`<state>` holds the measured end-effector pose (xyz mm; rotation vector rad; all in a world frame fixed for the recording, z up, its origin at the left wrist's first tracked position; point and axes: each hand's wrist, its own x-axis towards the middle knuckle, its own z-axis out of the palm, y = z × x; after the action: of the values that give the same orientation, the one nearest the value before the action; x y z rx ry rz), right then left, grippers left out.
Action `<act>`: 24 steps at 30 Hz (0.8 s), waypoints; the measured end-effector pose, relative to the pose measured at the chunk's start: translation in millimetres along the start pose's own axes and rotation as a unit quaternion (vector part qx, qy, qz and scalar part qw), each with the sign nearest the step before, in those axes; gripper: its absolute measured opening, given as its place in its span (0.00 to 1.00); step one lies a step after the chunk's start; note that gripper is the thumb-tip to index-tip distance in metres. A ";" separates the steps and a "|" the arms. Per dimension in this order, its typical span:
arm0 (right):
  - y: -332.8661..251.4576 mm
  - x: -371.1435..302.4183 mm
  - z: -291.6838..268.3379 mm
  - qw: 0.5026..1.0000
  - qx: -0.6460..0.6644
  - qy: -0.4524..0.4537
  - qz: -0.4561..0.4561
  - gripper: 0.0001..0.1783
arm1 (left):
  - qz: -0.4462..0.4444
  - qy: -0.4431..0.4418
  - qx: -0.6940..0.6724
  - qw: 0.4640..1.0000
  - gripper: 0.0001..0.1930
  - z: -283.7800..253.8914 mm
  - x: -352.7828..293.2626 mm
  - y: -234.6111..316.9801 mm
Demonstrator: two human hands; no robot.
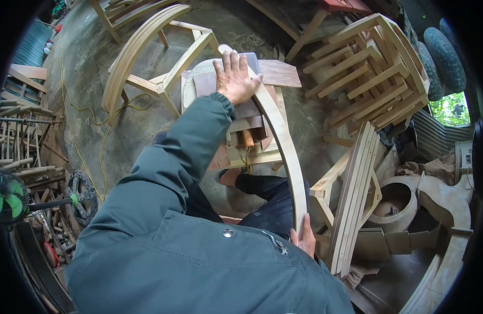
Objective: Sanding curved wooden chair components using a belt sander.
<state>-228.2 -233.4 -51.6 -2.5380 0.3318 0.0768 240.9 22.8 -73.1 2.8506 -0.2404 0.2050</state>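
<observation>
A long, pale, curved wooden strip [284, 141] arcs from the wooden work stand in front of me back toward my right side. Its far part lies over the stand, where my left hand [236, 78] presses down with the palm flat and the fingers stretched out. At the near end, beside my jacket, my right hand [305, 242] grips the strip between thumb and fingers; part of this hand is hidden behind the strip and my sleeve. An orange-handled tool [248, 138] shows beneath the stand's top. A thin brown board [278, 73] juts out at the stand's far right.
Left of the stand is a curved wooden frame [147, 57] on the concrete floor. Stacked curved slats [355, 199] lean close on my right, with a pile of wooden frames [372, 73] farther off. A yellow cord [102, 157] crosses the floor; a green fan [10, 196] stands at left.
</observation>
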 end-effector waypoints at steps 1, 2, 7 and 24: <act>-6.6 13.3 -0.8 1.000 0.005 -0.011 -0.026 0.44 | -0.003 0.000 0.004 1.000 0.48 -0.3 11.7 -8.9; -12.9 27.3 -0.5 0.998 0.017 -0.026 -0.050 0.43 | -0.005 -0.012 0.004 1.000 0.49 -1.3 24.2 -19.0; -41.0 91.4 10.2 0.994 0.022 -0.018 -0.104 0.45 | -0.036 -0.008 0.010 0.999 0.50 -3.0 76.6 -68.9; -126.7 297.3 27.1 0.973 0.066 -0.062 -0.210 0.42 | -0.177 0.004 0.069 0.982 0.48 -32.1 193.1 -241.9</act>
<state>91.8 -181.6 -43.6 -2.4030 -0.2442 0.0469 470.0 233.6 -73.4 2.9655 0.2940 0.1642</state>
